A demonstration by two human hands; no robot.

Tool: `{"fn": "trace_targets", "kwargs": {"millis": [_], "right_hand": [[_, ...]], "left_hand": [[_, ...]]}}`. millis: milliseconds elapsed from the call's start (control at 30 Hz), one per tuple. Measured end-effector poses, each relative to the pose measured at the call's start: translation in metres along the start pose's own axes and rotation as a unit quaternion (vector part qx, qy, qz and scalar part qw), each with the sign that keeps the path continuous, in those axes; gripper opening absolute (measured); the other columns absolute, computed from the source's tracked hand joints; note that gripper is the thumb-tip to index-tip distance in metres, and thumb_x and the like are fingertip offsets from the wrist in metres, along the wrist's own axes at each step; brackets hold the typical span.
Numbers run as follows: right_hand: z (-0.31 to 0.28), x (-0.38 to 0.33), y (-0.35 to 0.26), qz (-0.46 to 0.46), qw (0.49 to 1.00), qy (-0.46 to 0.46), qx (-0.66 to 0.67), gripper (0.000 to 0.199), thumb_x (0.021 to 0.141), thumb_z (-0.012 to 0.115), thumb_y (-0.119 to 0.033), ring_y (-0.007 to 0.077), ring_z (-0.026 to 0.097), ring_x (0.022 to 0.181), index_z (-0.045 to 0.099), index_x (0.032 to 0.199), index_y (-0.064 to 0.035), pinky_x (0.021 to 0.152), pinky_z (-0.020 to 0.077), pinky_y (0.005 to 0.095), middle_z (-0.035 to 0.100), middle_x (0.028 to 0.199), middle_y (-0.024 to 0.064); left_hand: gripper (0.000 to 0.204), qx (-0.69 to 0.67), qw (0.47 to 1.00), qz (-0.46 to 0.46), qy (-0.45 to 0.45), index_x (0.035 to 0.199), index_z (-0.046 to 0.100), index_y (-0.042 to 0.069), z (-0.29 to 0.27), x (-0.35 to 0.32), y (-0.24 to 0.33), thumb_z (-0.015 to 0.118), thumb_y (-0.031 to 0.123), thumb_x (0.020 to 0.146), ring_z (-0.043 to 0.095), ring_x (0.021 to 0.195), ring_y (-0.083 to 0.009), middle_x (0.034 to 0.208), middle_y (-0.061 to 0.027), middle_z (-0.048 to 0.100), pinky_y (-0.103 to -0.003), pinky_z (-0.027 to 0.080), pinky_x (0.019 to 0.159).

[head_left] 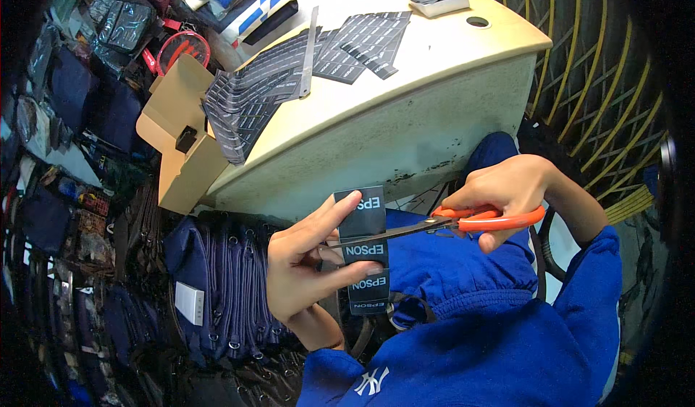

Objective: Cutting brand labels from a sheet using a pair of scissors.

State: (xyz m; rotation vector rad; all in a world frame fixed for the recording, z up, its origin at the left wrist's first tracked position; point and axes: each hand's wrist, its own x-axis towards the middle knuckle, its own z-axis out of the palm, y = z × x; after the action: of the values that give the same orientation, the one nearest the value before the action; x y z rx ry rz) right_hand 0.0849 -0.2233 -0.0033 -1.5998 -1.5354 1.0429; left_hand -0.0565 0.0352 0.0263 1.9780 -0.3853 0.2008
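Note:
My left hand (300,266) pinches a black strip of labels (365,215) with pale lettering, its fingers spread along the left edge and the thumb across the front. The strip hangs upright above my lap. My right hand (510,186) grips a pair of scissors (499,221) with orange handles, fingers and thumb through the loops. The dark blades reach left across the strip, between my left thumb and fingers. Whether the blades are closed on the strip, I cannot tell.
Printed black label sheets (268,66) lie on the table (441,52) with a metal ruler (310,52). An open cardboard box (190,171) stands at the table's left edge. A small white tray (438,3) sits at the back. Dark blue bags (232,284) are stacked at left.

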Motion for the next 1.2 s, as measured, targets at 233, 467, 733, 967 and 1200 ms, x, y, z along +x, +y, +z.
{"fn": "trace_targets", "kwargs": {"millis": [233, 467, 733, 967, 1200], "right_hand": [[-0.0005, 0.0007, -0.0039, -0.001, 1.000, -0.014, 0.000, 0.049, 0.083, 0.063, -0.044, 0.0158, 0.052, 0.052, 0.053, 0.089, 0.0040, 0.047, 0.0400, 0.0299, 0.054, 0.063, 0.0074], [0.0013, 0.0012, -0.0058, 0.011, 1.000, -0.013, 0.009, 0.033, 0.087, 0.057, -0.029, 0.0156, 0.053, 0.052, 0.054, 0.084, 0.0043, 0.047, 0.0400, 0.0298, 0.056, 0.063, 0.0073], [0.0015, -0.0011, -0.0106, 0.014, 1.000, -0.011, 0.009, 0.046, 0.092, 0.049, -0.041, 0.0187, 0.041, 0.055, 0.049, 0.079, 0.0036, 0.053, 0.0350, 0.0363, 0.044, 0.059, 0.0103], [0.0003, 0.0004, -0.0089, 0.006, 1.000, -0.018, -0.015, 0.030, 0.088, 0.057, -0.025, 0.0167, 0.054, 0.052, 0.053, 0.081, 0.0040, 0.048, 0.0387, 0.0314, 0.056, 0.062, 0.0088], [0.0016, -0.0011, -0.0104, 0.013, 1.000, -0.016, 0.003, 0.047, 0.093, 0.047, -0.041, 0.0193, 0.043, 0.055, 0.049, 0.077, 0.0037, 0.054, 0.0364, 0.0362, 0.046, 0.060, 0.0096]], "left_hand": [[0.073, 0.028, 0.999, -0.019, -0.010, 0.123, 0.053, -0.003, -0.0012, -0.0003, 0.0064, 0.082, -0.001, 0.056, 0.059, 0.080, -0.0049, 0.093, -0.0092, 0.067, -0.019, 0.046, 0.077], [0.075, -0.005, 0.999, -0.050, 0.007, 0.123, 0.052, -0.003, 0.0003, -0.0027, 0.0054, 0.083, 0.000, 0.054, 0.058, 0.077, -0.0034, 0.091, -0.0076, 0.066, -0.020, 0.044, 0.080], [0.074, -0.019, 1.000, -0.002, -0.005, 0.124, 0.051, -0.003, 0.0016, -0.0003, 0.0022, 0.081, -0.005, 0.056, 0.058, 0.078, -0.0035, 0.098, -0.0091, 0.065, -0.016, 0.045, 0.073], [0.074, -0.032, 0.999, -0.016, -0.007, 0.124, 0.051, -0.004, 0.0016, -0.0028, 0.0008, 0.080, -0.008, 0.057, 0.059, 0.078, -0.0034, 0.098, -0.0087, 0.064, -0.014, 0.044, 0.069], [0.075, -0.030, 0.999, -0.021, -0.015, 0.125, 0.050, -0.004, 0.0008, -0.0009, 0.0040, 0.080, -0.008, 0.056, 0.060, 0.079, -0.0043, 0.099, -0.0093, 0.064, -0.015, 0.045, 0.069]]}}
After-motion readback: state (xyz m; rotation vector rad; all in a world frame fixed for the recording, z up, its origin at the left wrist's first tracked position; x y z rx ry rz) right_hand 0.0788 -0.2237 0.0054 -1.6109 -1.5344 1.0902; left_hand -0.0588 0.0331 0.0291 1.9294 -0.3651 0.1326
